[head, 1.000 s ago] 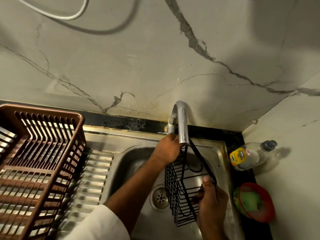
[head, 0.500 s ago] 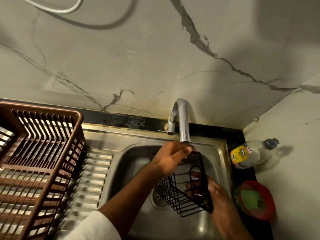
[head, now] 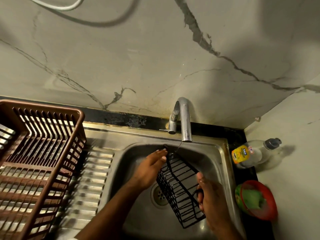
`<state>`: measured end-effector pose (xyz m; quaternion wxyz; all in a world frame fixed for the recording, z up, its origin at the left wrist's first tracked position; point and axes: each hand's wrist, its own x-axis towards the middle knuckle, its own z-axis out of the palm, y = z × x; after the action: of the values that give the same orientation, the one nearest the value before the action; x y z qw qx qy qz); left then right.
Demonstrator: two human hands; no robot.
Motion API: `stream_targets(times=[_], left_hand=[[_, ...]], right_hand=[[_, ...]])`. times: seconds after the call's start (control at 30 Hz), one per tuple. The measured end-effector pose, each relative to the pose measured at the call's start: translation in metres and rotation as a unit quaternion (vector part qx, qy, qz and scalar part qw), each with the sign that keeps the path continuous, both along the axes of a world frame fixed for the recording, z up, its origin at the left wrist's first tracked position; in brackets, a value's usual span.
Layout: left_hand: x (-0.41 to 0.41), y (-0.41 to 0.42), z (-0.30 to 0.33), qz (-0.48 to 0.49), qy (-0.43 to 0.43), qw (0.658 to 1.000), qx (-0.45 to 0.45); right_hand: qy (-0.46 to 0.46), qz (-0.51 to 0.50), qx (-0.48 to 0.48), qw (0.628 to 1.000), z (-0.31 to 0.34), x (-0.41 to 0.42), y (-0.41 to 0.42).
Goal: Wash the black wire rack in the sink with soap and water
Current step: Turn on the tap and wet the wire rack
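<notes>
While a thin thread of water falls from the tap [head: 185, 122], the black wire rack [head: 180, 187] is held tilted over the basin of the sink [head: 223, 163], above the drain [head: 160, 194]. Nearest the camera, the right hand [head: 213, 203] is closed around the rack's right side, with a wire loop pinched under the fingers. Farther in, the left hand [head: 152, 165] is laid flat with fingers extended against the rack's upper left edge; whether a wire is actually gripped there cannot be told. The rack's long axis is run diagonally, from the sink's near right corner up toward the spout, with the far end raised under the stream. For a sound rinse, the rack would best be turned slowly so that each face is passed beneath the water, and the right-hand grip kept firm against slipping on wet wire. At the bench's right edge, a green sponge in a red bowl [head: 256, 200] and, beyond it, a dish soap bottle [head: 249, 153] are seen. A brown dish basket [head: 39, 153] is stood on the left drainboard.
</notes>
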<state>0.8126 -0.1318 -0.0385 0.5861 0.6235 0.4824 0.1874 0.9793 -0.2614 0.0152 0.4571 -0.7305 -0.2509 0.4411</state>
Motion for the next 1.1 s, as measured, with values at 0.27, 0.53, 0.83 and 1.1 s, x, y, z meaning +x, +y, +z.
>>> stream_targets(times=[0.27, 0.53, 0.83, 1.1], left_hand=[[0.029, -0.047, 0.071, -0.315, 0.047, 0.908, 0.27], [0.025, -0.024, 0.041, -0.254, 0.009, 0.916, 0.309], [0.011, 0.026, -0.006, -0.125, 0.059, 0.966, 0.219], [0.018, 0.002, 0.022, -0.181, 0.138, 0.959, 0.172]], right_hand=[[-0.005, -0.024, 0.096, 0.995, -0.012, 0.022, 0.012], [0.008, -0.03, 0.168, 0.985, -0.002, 0.02, 0.013], [-0.032, -0.009, 0.166, 0.986, -0.004, 0.022, 0.001], [-0.08, -0.03, 0.148, 0.985, 0.0, 0.034, 0.003]])
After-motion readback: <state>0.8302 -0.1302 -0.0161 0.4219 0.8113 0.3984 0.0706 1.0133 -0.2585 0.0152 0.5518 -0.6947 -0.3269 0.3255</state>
